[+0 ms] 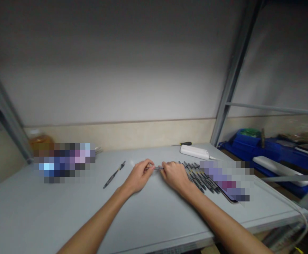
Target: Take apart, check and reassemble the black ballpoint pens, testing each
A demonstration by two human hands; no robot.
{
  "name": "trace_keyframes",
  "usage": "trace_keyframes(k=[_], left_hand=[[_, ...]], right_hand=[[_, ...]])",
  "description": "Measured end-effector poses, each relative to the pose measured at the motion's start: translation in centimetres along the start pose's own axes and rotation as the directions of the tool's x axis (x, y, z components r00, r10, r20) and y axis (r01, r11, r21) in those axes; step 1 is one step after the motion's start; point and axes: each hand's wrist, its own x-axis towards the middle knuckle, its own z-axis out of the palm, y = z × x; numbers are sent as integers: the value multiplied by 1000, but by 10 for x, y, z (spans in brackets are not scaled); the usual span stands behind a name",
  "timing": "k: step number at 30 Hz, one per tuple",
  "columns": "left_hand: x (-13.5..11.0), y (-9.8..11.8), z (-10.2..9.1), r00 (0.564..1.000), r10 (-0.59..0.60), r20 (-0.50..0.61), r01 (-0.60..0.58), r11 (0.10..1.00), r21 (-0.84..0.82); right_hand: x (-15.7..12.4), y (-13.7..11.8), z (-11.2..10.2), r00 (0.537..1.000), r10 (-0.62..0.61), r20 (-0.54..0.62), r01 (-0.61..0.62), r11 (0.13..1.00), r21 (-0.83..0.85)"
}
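My left hand (139, 175) and my right hand (175, 175) meet over the middle of the grey table (64, 211). Both are closed in a pinch on the two ends of one thin pen part (158, 168), whose metal tip shows between the fingers. Just right of my right hand lies a row of several dark pens (200, 174), side by side. A single dark pen (114, 174) lies apart on the table to the left of my left hand.
A white oblong device (194, 152) and a black-and-yellow screwdriver (182, 144) lie at the table's back edge. An amber jar (40, 141) stands at the back left. Blue bins (270, 150) sit on the right beyond a metal rack post (229, 88).
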Motion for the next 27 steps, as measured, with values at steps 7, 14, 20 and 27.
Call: trace_keyframes(k=[7,14,20,27], left_hand=[[4,-16,-3,981,-167,-95,137,956,-258],[7,-29,-1,965,-243,-97,179,883,-434],[8,-29,-5,946,-285,-153,177,852,-493],[8,-25,-6,938,-307,-162,222,889,-401]], right_hand=[[2,13,5,967,-141,-212,162,983,83],[2,19,5,928,-151,-340,244,937,252],[4,30,5,984,67,-162,43,803,595],[9,37,13,972,145,-185,82,529,845]])
